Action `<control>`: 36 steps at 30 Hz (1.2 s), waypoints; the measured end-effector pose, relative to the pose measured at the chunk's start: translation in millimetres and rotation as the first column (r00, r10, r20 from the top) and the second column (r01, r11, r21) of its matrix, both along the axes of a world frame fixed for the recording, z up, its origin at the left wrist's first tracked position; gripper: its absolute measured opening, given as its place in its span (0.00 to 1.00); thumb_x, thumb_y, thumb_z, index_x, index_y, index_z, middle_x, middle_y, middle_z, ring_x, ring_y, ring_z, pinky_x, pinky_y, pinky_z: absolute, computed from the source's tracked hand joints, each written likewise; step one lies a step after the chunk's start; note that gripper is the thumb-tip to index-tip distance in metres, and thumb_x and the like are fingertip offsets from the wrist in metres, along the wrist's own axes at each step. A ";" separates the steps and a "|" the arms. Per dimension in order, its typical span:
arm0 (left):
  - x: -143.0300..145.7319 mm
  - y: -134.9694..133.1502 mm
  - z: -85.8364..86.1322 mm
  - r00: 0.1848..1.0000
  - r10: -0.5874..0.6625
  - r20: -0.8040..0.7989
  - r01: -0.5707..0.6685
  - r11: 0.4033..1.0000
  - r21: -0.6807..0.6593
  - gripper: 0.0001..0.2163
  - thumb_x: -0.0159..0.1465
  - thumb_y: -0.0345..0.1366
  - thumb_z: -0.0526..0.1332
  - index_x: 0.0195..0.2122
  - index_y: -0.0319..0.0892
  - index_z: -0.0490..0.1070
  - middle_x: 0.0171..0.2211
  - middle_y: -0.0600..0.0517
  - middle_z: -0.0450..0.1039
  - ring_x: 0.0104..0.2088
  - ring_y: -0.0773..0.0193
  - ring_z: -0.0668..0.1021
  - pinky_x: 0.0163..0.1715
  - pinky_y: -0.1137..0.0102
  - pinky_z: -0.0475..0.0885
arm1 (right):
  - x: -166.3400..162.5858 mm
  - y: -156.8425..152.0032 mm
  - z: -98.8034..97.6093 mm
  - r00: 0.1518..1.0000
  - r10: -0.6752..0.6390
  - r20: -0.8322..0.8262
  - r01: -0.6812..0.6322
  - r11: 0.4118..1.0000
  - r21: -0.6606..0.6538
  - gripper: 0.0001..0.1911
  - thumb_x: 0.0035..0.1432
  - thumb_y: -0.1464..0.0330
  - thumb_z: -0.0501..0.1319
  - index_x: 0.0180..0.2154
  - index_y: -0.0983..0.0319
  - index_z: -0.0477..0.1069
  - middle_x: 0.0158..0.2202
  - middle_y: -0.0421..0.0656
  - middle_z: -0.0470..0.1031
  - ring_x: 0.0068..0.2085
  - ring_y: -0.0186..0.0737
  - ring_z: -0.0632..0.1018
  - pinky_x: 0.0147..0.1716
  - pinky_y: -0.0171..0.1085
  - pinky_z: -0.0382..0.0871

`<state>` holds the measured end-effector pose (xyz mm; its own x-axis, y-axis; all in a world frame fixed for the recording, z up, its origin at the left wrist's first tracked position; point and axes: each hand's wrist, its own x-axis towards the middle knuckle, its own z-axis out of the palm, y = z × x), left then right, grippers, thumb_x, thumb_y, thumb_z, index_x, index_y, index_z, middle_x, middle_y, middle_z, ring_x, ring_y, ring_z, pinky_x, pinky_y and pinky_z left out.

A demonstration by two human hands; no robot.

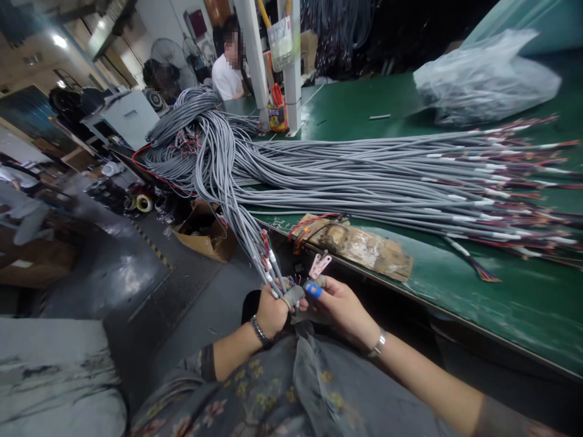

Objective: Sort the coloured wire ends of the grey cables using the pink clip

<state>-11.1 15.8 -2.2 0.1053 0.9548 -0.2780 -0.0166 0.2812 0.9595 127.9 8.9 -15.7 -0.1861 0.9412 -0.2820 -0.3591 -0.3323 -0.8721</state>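
My left hand (272, 311) is wrapped round a bundle of grey cables (246, 233) near their ends, in front of my lap. White sleeves and thin coloured wires (266, 243) show at some of the cable ends. Close beside it, my right hand (344, 306) pinches its thumb and fingers together at the cable ends; what lies between them is too small to make out. Blue tape covers one of its fingertips, and grey wrapping shows on fingers of both hands. Just above the right fingers is a pink clip (320, 265); whether they touch it is unclear.
Many grey cables (346, 173) lie along the green table (519, 315), stripped ends to the right. A taped cardboard-like piece (373, 252) sits at its near edge. A plastic bag (487, 79), white post (294, 73) and seated person (228, 73) are farther back. A cardboard box (204, 233) stands below.
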 end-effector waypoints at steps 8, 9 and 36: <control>-0.9 0.7 -5.7 0.998 0.063 0.001 -0.063 0.998 0.002 0.20 0.49 0.53 0.67 0.21 0.39 0.69 0.15 0.51 0.72 0.18 0.64 0.75 0.18 0.74 0.66 | 1.8 -3.9 -10.4 1.000 0.005 -0.010 -0.005 0.999 0.045 0.20 0.42 0.52 0.70 0.25 0.60 0.69 0.22 0.40 0.72 0.24 0.36 0.70 0.24 0.36 0.64; -0.7 0.9 -6.3 0.998 0.066 0.007 -0.066 0.998 -0.003 0.20 0.49 0.53 0.67 0.21 0.39 0.70 0.15 0.51 0.72 0.18 0.64 0.75 0.18 0.74 0.66 | 1.9 -4.3 -11.7 1.000 0.013 -0.020 -0.012 0.999 0.045 0.20 0.42 0.52 0.70 0.26 0.60 0.69 0.23 0.41 0.73 0.25 0.37 0.71 0.25 0.37 0.65; 11.6 14.5 14.9 0.995 -0.047 0.093 0.057 0.993 -0.107 0.19 0.42 0.50 0.69 0.20 0.38 0.70 0.13 0.53 0.69 0.14 0.68 0.71 0.15 0.75 0.62 | 15.9 35.4 -0.7 0.958 -0.049 -0.281 0.029 0.997 -0.075 0.24 0.45 0.46 0.65 0.31 0.60 0.76 0.25 0.41 0.74 0.25 0.34 0.70 0.26 0.34 0.67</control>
<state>0.5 30.2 12.7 0.1834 0.9116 -0.3680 -0.0839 0.3875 0.9180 143.8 44.3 -16.4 -0.2312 0.9292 -0.2883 -0.6013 -0.3695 -0.7085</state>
